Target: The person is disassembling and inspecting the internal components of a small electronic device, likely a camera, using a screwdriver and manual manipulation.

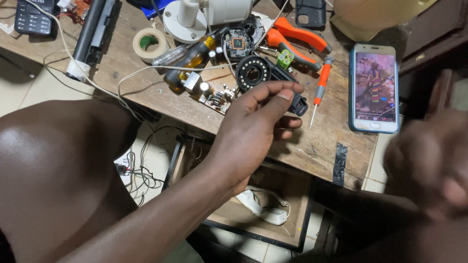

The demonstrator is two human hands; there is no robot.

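Closest to my eyes sits my bare knee (pixel 53 165), smooth and rounded, filling the 8 o'clock corner. Past it my left hand (pixel 253 126) stretches up toward 12 o'clock, thumb and fingers (pixel 287 87) pinched together on a small black plastic part (pixel 298 103) with a rounded, ridged end that pokes out at 3 o'clock of my fingertips, just above the wood. My right hand (pixel 429 165) is a blur at 4 o'clock, so I cannot tell whether it is open or closed.

Just beyond my fingertips, at 11 o'clock, lies a black ring (pixel 252 73) with a dotted face and a glass centre, touching a green circuit board (pixel 214 97) studded with metal cylinders. An orange-handled screwdriver (pixel 319 87), slim and steel-tipped, lies just at 2 o'clock of the part. Orange pliers (pixel 297 39) rest farther up. A phone (pixel 374 87) with a lit screen lies flat at 3 o'clock. A roll of pale tape (pixel 148 43) sits at 10 o'clock on the scuffed, grainy wooden tabletop (pixel 302 146).
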